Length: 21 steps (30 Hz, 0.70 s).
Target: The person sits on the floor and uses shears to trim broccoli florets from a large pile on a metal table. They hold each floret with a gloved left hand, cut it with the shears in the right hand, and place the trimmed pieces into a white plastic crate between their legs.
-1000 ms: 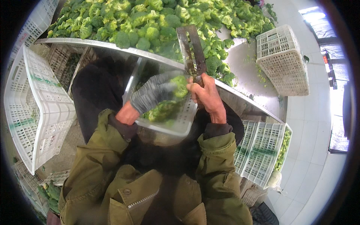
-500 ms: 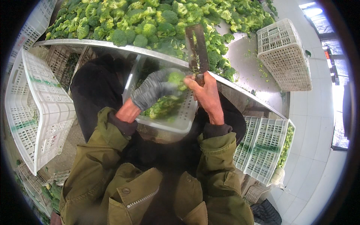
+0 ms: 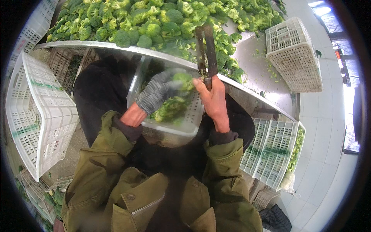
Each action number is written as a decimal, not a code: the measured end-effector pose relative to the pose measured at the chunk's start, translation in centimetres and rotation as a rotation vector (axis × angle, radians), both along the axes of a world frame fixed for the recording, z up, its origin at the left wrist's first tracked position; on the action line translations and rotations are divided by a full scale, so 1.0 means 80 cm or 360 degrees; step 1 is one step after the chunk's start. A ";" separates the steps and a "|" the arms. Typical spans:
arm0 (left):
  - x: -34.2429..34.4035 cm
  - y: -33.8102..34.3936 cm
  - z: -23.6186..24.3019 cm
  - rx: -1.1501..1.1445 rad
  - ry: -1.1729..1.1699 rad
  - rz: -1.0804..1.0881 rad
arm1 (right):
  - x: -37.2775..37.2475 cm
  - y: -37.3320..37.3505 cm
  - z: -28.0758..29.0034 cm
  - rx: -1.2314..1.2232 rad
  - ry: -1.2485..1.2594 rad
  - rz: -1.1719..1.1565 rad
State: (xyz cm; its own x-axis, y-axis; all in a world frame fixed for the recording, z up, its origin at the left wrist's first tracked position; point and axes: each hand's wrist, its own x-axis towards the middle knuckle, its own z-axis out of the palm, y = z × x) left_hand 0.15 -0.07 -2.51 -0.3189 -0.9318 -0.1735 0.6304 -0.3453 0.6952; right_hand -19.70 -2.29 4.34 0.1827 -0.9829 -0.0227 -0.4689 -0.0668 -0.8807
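My left hand [image 3: 156,91], in a grey glove, is closed around a green broccoli piece [image 3: 183,81], slightly smeared by motion. Beside it, my right hand [image 3: 215,103] is bare and wraps round the handle of a knife [image 3: 211,54]. The dark, broad blade points away from me, past the table's edge, with green bits on it. The right thumb lies close to the broccoli; whether it touches cannot be made out. Below both hands, a white plastic basket [image 3: 186,130] stands between my knees with cut broccoli [image 3: 170,110] inside.
A heap of broccoli florets [image 3: 135,25] covers much of the metal table [image 3: 251,56] ahead. One white crate [image 3: 294,58] stands on its right end. Further crates sit at my left [image 3: 50,112] and at my right [image 3: 272,149], the latter with green pieces inside.
The knife blade has turned a little and now looks split into two dark strips. My hands stay in nearly the same place, the broccoli still in the left.
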 end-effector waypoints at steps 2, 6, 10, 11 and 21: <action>-0.001 0.000 -0.004 0.0037 0.0065 0.0115 | 0.002 0.018 0.007 -0.0125 0.0195 -0.0075; -0.005 0.000 -0.010 0.0037 0.0180 0.0188 | 0.022 0.057 0.002 -0.0228 0.0379 -0.0088; -0.011 -0.001 -0.011 0.0053 0.0172 0.0298 | 0.031 0.076 -0.005 -0.0363 0.0437 -0.0127; -0.012 -0.002 -0.010 0.0077 0.0165 0.0331 | 0.034 0.077 -0.008 -0.0394 0.0443 -0.0108; -0.014 0.002 0.003 0.0119 -0.0030 0.0447 | 0.042 0.082 -0.019 -0.0397 0.0364 -0.0055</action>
State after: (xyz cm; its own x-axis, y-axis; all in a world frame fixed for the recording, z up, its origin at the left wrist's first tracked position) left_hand -0.98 0.12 -2.23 -0.0464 -0.9675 -0.2487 0.6958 -0.2099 0.6868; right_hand -16.37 4.31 2.82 0.1669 -0.9689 0.1827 -0.6581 -0.2474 -0.7111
